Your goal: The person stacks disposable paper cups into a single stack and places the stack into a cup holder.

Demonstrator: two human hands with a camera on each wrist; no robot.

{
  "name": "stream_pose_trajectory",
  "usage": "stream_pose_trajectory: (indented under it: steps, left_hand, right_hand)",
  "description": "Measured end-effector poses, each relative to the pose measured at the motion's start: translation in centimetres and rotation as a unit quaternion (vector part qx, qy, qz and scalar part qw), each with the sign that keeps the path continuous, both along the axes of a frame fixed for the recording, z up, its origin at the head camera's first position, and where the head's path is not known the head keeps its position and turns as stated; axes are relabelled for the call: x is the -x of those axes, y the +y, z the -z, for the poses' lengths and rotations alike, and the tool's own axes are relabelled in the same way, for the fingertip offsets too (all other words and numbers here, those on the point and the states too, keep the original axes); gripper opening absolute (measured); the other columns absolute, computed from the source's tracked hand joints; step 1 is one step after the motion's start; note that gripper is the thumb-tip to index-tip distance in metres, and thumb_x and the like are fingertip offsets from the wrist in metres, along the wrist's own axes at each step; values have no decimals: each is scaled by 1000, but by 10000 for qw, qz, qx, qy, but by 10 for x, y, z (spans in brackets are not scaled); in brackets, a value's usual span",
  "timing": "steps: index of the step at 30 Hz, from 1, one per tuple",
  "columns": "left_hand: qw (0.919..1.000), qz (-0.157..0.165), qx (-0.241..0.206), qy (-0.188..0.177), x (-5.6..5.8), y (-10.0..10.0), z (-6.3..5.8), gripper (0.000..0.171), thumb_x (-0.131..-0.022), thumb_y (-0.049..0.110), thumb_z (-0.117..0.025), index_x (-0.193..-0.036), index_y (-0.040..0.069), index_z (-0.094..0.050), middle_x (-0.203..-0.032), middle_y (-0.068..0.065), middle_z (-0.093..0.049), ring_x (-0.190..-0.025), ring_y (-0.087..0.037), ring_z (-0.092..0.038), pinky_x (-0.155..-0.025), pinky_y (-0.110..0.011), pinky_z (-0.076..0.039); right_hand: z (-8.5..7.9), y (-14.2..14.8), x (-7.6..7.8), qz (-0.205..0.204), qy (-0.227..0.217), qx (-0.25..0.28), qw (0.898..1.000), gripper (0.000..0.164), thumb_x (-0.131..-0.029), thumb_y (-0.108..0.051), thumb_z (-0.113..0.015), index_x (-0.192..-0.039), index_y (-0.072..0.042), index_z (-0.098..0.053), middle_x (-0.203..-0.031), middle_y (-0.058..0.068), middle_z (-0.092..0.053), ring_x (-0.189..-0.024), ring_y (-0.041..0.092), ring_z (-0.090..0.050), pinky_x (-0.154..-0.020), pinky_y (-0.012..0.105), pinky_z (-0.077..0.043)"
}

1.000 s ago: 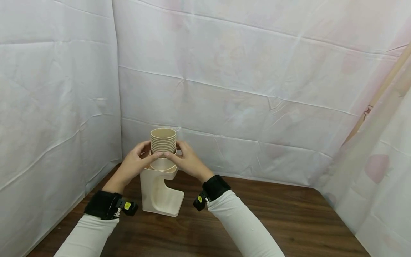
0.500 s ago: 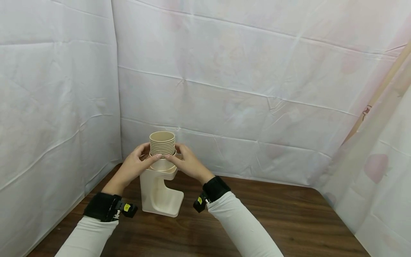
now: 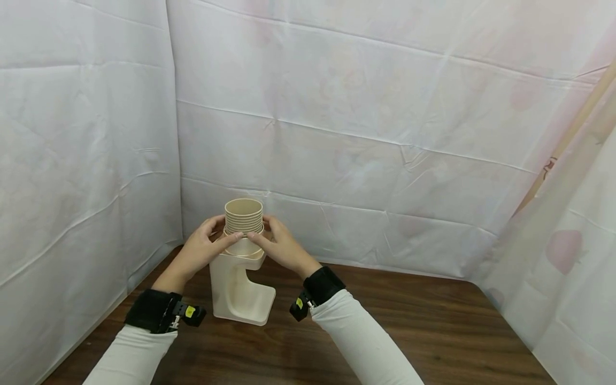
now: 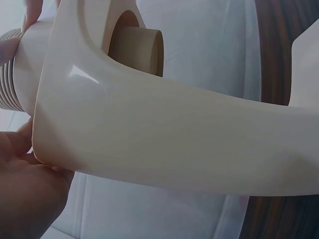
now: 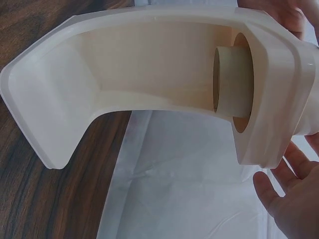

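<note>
A cream cup dispenser (image 3: 222, 289) stands upright on the table, its C-shaped body open toward the front right. From its top collar (image 3: 243, 247) rises a stack of beige paper cups (image 3: 244, 213), nested together. My left hand (image 3: 202, 246) and right hand (image 3: 285, 245) curve round the stack at the collar's rim from either side. Both thumbs meet at the front; the other fingers are partly hidden behind. Below the collar, the end of a paper cup (image 4: 137, 50) sticks out through the dispenser's round opening, and the right wrist view shows this cup end (image 5: 234, 82) too.
The dispenser stands on a dark wood-grain table (image 3: 385, 326), toward its left back. White curtains (image 3: 337, 133) hang closely behind the table and along its left side. Another curtain with a pink strawberry print (image 3: 565, 251) hangs at the right.
The cup stack has sunk a little deeper into the collar, mostly within the first half second. My thumbs came down slightly with it. The dispenser stays in place.
</note>
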State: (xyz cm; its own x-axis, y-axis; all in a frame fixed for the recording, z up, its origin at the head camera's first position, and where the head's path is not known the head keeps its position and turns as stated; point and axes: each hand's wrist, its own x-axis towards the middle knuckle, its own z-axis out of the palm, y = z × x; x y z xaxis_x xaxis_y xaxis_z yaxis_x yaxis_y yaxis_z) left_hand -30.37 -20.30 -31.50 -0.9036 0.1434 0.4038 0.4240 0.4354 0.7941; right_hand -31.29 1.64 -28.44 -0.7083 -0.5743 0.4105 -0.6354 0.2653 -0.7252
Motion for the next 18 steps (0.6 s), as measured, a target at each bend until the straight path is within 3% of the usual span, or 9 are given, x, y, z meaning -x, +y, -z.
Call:
stream_pose_trajectory:
  steps: [6,13,18]
  left_hand:
    - [10000,-3,64,13,0,0,-1,75,-86,46,-62,-143,8,-31,-140,-16,-38,-128,-29,-34,-106,-56,-30]
    - [9999,-52,93,16,-1,-1,1,75,-87,47,-61,-143,8,-30,-142,-18,-35,-129,-31,-32,-106,-57,-29]
    - [9999,-93,-15,56,-6,-3,4,73,-87,46,-61,-144,11,-30,-144,-16,-34,-130,-30,-32,-106,-57,-28]
  right_hand:
    - [0,1,-1,-52,-53,53,10000,57,-95,-29,-52,-140,-1,-31,-139,18,-39,-125,26,-38,-100,53,-39]
    - [26,-3,29,224,265,-61,9994,65,-92,-49,-51,-141,-11,-33,-139,7,-42,-124,11,-37,-102,46,-38]
    - [29,-1,28,318,364,-169,9987,65,-92,-51,-50,-142,-14,-33,-140,5,-41,-126,10,-33,-104,46,-35]
